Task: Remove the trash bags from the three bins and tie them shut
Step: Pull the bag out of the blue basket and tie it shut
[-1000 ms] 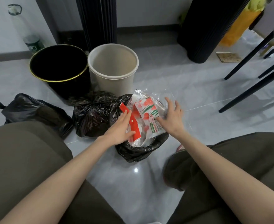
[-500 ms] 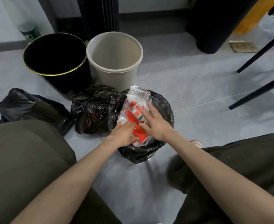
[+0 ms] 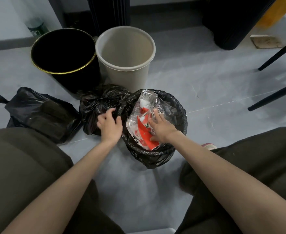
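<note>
A: Pale grey tiled floor (image 3: 206, 78), with a wall along the top of the frame. What stands on it?

B: At upper left there is a black bin with a gold rim (image 3: 63, 72) and, just beside it, a beige bin (image 3: 127, 78). Neither has a liner. Below them, left of centre, two black bags lie on the tiles. The left bag (image 3: 37, 115) looks knotted, judging by its tail, and the middle bag (image 3: 96, 102) is gathered at the top.

A: And the third?

B: At centre frame the last bag (image 3: 155, 157) sits folded over its bin's rim with its mouth open. I judge it the one left to lift out and tie.

A: Why is a hand in it?

B: The right hand (image 3: 160, 127) lies flat on a clear wrapper with red print (image 3: 142, 129), fingers straight and spread. It is probably pushing the rubbish down so the mouth can be gathered.

A: And the other hand?

B: The left hand (image 3: 110, 125) has its fingers curled on black film where the middle bag meets the last bag's rim. It is likely after the edge, but I cannot tell which bag it touches, nor whether it has a grip.

A: What else is unclear?

B: The third bin itself is hidden under the film, and the black bin's inside is too dark to read. At right, black chair legs (image 3: 277, 51) are cut off by the frame edge. A green-labelled bottle (image 3: 36, 27) at upper left is blurred. The person's knees cover the lower corners.
</note>
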Demonstrator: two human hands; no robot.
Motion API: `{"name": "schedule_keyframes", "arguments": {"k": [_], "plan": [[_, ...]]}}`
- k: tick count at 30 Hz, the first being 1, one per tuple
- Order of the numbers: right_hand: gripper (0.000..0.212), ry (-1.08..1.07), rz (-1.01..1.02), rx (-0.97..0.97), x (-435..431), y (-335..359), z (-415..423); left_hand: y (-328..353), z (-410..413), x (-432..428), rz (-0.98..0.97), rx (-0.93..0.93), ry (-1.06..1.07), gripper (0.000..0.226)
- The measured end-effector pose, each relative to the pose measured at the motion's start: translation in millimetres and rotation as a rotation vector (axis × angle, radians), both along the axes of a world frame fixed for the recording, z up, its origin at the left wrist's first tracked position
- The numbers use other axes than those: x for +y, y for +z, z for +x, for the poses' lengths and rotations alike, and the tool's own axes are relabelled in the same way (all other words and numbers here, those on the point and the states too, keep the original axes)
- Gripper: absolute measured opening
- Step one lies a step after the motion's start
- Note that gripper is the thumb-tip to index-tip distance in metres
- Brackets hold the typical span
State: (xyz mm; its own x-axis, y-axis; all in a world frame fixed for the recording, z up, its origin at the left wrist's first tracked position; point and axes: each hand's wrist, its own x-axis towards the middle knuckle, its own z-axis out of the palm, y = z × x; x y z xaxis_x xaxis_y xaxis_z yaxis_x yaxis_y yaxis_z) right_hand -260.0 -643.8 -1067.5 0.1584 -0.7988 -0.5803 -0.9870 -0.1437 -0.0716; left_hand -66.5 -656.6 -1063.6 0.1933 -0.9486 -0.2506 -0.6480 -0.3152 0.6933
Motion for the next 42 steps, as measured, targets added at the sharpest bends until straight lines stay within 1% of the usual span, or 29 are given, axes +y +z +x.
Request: {"name": "schedule_keyframes", "arguments": {"k": [3,4,5,7,9,12,16,21,24,27,31,34,36,37,39,41,42], "plan": [[0.095,-0.008,0.015,0.012,1.0,-2.2,2.1,-6.1,5.3,1.1,0.56,0.537,0.262,0.043],[0.095,-0.009,0.016,0.011,1.2,-2.2,2.2,-4.0,4.7,5.8,0.69,0.692,0.309,0.046],[0.094,-0.007,0.015,0.008,1.6,-2.3,2.0,-4.5,4.3,9.5,0.758,0.802,0.337,0.049],[0.093,-0.007,0.016,0.001,2.5,-2.1,1.8,-3.7,4.0,12.5,0.777,0.89,0.379,0.049],[0.092,-0.025,0.019,-0.007,3.2,-2.9,2.6,-1.1,7.3,13.2,0.769,0.902,0.407,0.041],[0.089,-0.047,0.031,-0.013,4.8,-3.8,8.3,2.5,17.1,11.5,0.809,0.917,0.418,0.03],[0.081,-0.059,0.041,-0.021,7.5,0.3,14.1,-0.1,26.1,16.0,0.823,0.87,0.404,0.021],[0.073,-0.052,0.043,0.001,11.7,3.6,19.1,8.3,28.0,19.2,0.635,0.714,0.357,0.026],[0.07,-0.061,0.053,0.028,16.0,6.5,24.4,21.4,29.5,18.5,0.487,0.676,0.389,0.027],[0.069,-0.056,0.051,0.051,17.3,3.2,31.3,38.2,34.3,15.8,0.39,0.706,0.384,0.025],[0.062,-0.114,0.034,0.061,26.2,7.6,40.6,62.2,30.8,16.3,0.307,0.711,0.239,0.023],[0.059,-0.17,-0.018,0.001,33.9,9.1,47.3,87.6,23.2,15.0,0.272,0.833,0.117,0.02],[0.052,-0.205,-0.021,-0.05,36.4,0.7,49.1,104.9,22.7,12.7,0.241,0.926,0.023,0.016],[0.052,-0.195,-0.013,-0.066,38.5,0.6,50.6,110.7,23.4,11.9,0.235,0.928,-0.035,0.013],[0.06,-0.113,0.003,-0.057,40.7,0.8,50.3,115.9,22.6,13.0,0.24,0.902,-0.123,0.009],[0.063,-0.076,0.082,-0.049,42.9,1.6,46.3,114.5,18.3,15.1,0.242,0.912,-0.123,0.013],[0.06,-0.083,0.117,-0.075,42.9,5.1,43.9,111.5,15.8,14.8,0.24,0.922,-0.101,0.016]]}}
